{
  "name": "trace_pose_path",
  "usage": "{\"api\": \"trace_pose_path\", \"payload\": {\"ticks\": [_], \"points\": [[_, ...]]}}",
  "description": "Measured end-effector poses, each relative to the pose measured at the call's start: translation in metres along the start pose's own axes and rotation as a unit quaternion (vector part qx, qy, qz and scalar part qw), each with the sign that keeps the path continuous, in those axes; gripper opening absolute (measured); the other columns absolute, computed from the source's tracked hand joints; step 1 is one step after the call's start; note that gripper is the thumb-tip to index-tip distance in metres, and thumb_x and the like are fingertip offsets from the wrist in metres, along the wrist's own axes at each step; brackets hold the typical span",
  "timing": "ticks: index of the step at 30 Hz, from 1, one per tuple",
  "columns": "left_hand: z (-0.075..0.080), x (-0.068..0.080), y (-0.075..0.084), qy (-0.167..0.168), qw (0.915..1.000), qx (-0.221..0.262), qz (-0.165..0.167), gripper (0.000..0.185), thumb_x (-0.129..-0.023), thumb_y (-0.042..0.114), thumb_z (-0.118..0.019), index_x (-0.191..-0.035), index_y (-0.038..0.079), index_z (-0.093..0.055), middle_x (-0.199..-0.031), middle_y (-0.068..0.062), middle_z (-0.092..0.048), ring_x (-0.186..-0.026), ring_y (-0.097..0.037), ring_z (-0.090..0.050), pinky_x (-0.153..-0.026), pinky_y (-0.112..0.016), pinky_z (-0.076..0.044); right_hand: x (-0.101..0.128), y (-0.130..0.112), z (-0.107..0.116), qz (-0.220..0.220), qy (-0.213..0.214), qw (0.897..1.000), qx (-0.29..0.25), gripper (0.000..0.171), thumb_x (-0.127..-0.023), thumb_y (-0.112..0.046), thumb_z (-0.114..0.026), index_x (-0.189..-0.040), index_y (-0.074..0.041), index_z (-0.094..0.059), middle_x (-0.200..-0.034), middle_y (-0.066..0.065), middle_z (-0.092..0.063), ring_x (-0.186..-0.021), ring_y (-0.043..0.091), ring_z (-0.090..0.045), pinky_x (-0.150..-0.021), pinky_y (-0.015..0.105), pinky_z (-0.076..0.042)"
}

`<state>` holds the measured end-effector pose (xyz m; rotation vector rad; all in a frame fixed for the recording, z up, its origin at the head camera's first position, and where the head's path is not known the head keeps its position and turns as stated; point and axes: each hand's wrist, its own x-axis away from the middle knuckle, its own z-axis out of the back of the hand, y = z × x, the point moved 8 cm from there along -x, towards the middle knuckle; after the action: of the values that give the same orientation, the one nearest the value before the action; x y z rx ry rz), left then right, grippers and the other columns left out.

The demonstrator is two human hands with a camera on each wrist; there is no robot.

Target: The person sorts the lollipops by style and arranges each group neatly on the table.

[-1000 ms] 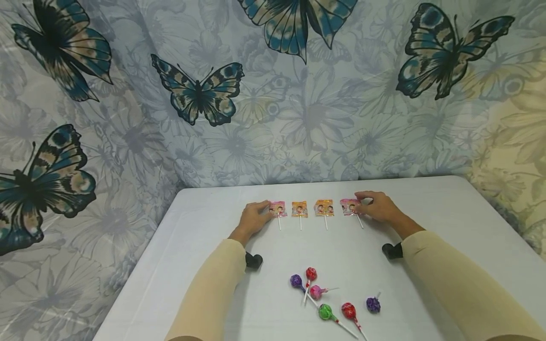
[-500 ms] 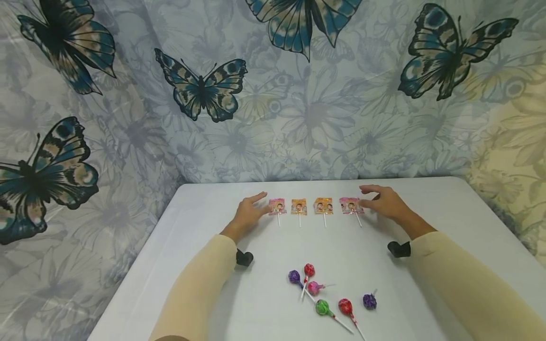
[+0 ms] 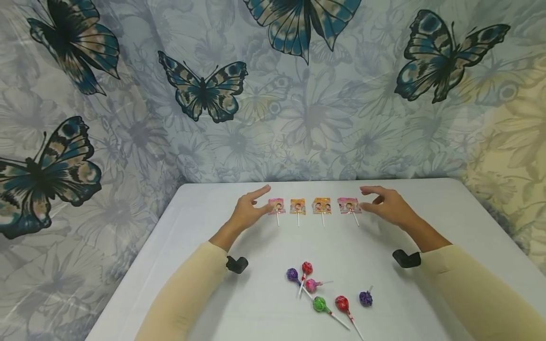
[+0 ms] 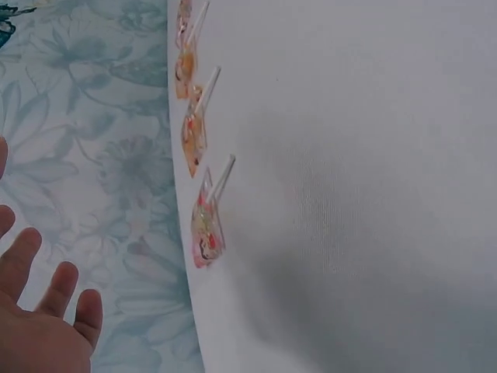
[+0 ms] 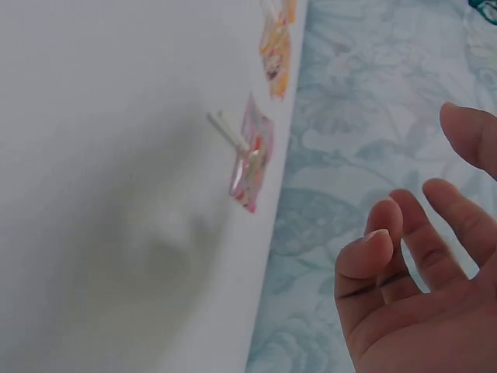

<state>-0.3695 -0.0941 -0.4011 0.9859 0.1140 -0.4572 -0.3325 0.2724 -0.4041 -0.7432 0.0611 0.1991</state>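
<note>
Flat wrapped lollipops lie in a row near the table's far edge, sticks toward me. A pink one [image 3: 277, 206] is at the left end, two orange ones [image 3: 297, 207] [image 3: 322, 206] are in the middle, and another pink one [image 3: 349, 206] is at the right end. My left hand [image 3: 248, 210] hovers by the left pink lollipop, thumb and fingers spread and holding nothing. Beside the right pink lollipop, my right hand [image 3: 390, 206] is likewise spread, its thumb tip near the wrapper. Both wrist views show bare fingers away from the wrappers.
Closer to me lie several round lollipops: purple [image 3: 292, 274], red [image 3: 307, 268], pink [image 3: 311, 285], green [image 3: 319, 304], a second red [image 3: 342, 303] and a second purple [image 3: 366, 298]. A butterfly-patterned cloth [image 3: 273, 151] hangs behind the white table [image 3: 192, 208].
Both hands have let go of the end lollipops and drawn outward and up, fingers spreading. The row of flat lollipops stays in place.
</note>
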Motion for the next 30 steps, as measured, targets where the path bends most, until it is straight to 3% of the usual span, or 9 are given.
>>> {"api": "trace_pose_path", "payload": {"ticks": [11, 19, 22, 26, 30], "points": [[-0.008, 0.039, 0.022, -0.013, 0.9988, 0.026, -0.039, 0.055, -0.087, 0.022, -0.074, -0.138, 0.013, -0.055, -0.140, 0.003, -0.050, -0.128, -0.017, -0.045, -0.095, -0.043, -0.043, 0.031, -0.034, -0.005, 0.062, 0.006, 0.997, -0.034, 0.053, -0.089, -0.029, -0.072, -0.134, -0.006, -0.056, -0.128, 0.012, -0.058, -0.086, 0.025, -0.054, -0.061, 0.034, -0.046], [-0.021, 0.063, 0.038, -0.024, 0.9964, 0.051, -0.064, 0.053, -0.086, 0.013, -0.075, -0.135, 0.007, -0.057, -0.139, -0.007, -0.052, -0.126, -0.027, -0.047, -0.093, -0.051, -0.042, 0.054, -0.052, -0.011, 0.098, 0.006, 0.994, -0.050, 0.048, -0.088, -0.025, -0.073, -0.131, -0.011, -0.059, -0.107, 0.004, -0.061, -0.081, 0.021, -0.054, -0.060, 0.031, -0.045], [-0.020, 0.075, 0.056, -0.034, 0.9961, 0.054, -0.061, 0.051, -0.086, 0.008, -0.073, -0.134, 0.000, -0.056, -0.139, -0.013, -0.050, -0.126, -0.030, -0.046, -0.094, -0.052, -0.041, 0.060, -0.056, -0.015, 0.115, 0.004, 0.991, -0.067, 0.046, -0.087, -0.022, -0.075, -0.130, -0.012, -0.060, -0.112, 0.003, -0.061, -0.080, 0.018, -0.054, -0.062, 0.030, -0.047], [-0.024, 0.083, 0.053, -0.039, 0.9967, 0.047, -0.054, 0.052, -0.087, 0.014, -0.074, -0.135, 0.005, -0.057, -0.138, -0.004, -0.052, -0.126, -0.021, -0.047, -0.093, -0.046, -0.043, 0.070, -0.060, -0.019, 0.132, 0.001, 0.987, -0.091, 0.045, -0.086, -0.018, -0.075, -0.129, -0.012, -0.061, -0.114, 0.004, -0.060, -0.079, 0.017, -0.053, -0.059, 0.028, -0.046], [-0.033, 0.086, 0.033, -0.037, 0.9973, 0.047, -0.044, 0.054, -0.086, 0.022, -0.075, -0.136, 0.012, -0.057, -0.137, 0.009, -0.052, -0.124, -0.012, -0.046, -0.093, -0.041, -0.043, 0.081, -0.062, -0.023, 0.137, -0.003, 0.985, -0.100, 0.045, -0.085, -0.016, -0.076, -0.128, -0.011, -0.061, -0.114, 0.003, -0.060, -0.078, 0.016, -0.053, -0.059, 0.027, -0.047]]}}
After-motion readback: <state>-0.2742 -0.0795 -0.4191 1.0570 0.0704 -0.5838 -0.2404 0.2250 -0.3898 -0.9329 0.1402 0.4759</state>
